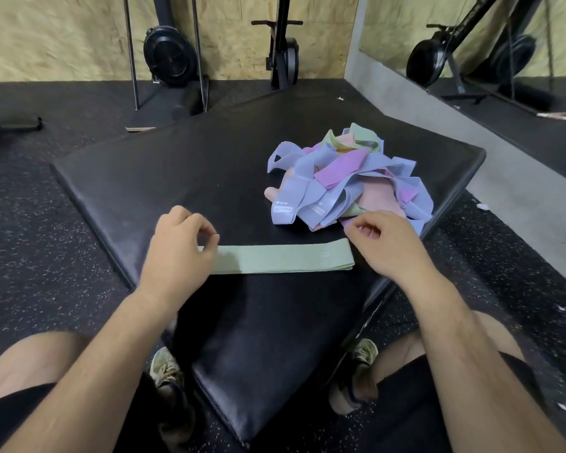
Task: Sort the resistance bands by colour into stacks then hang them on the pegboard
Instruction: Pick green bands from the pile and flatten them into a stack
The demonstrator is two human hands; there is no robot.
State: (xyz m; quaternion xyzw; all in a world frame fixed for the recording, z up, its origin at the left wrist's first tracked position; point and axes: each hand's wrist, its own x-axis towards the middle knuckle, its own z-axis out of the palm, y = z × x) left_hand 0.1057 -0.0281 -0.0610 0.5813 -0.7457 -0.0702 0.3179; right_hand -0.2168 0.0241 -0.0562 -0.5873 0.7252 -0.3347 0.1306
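Fingers [206,238] of the left hand [177,246] curl over the left end of the green band stack [281,258], and the right hand [386,243] curls just by its right end. Can't tell if either pinches. Stack lies flat on the black padded surface [177,178], tangled pastel pile [350,178] right behind, gym machines [170,57] along the wall.

I saw a black padded mat [183,171] lying on the speckled rubber floor [46,223]. Flat across the mat's near part lay a green band stack [285,258], straight and running left to right. Just beyond it, toward the mat's right edge, sat a jumbled pile of bands [350,178] in lilac-blue, pink, purple and pale green. From my feed I could not count them.
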